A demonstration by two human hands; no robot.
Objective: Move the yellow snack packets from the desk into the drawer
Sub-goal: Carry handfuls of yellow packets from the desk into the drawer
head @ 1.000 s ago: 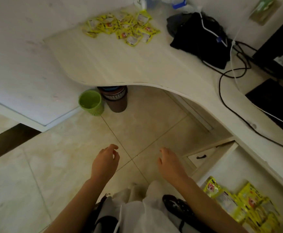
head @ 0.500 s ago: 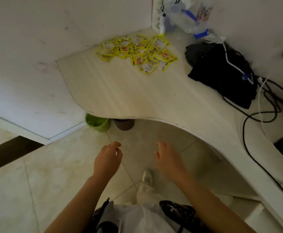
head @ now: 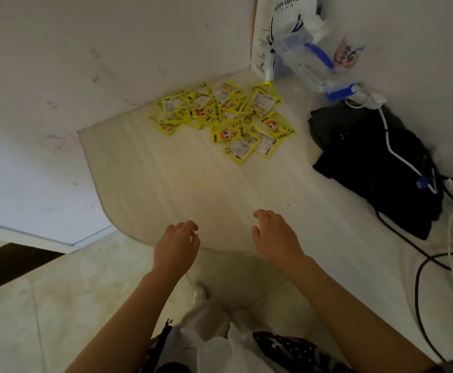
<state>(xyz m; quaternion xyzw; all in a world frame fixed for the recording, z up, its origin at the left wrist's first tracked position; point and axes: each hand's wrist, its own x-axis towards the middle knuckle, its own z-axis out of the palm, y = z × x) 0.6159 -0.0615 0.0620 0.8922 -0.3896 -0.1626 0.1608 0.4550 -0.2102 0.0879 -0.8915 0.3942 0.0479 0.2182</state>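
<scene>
Several yellow snack packets (head: 225,117) lie in a loose pile at the far corner of the pale wooden desk (head: 193,184), against the wall. My left hand (head: 176,246) and my right hand (head: 273,238) hover side by side at the desk's near curved edge, well short of the pile. Both hold nothing, with fingers loosely curled. The drawer is out of view.
A black bag (head: 376,168) with a white cable lies on the desk right of the packets. Black and white cables (head: 435,259) trail along the right side. A clear plastic bag (head: 314,63) and a paper coffee bag (head: 282,17) stand in the back corner.
The view has swung up from the floor and open drawer to the desk corner. Both hands have risen from above the floor to the desk's front edge, nearer the packets.
</scene>
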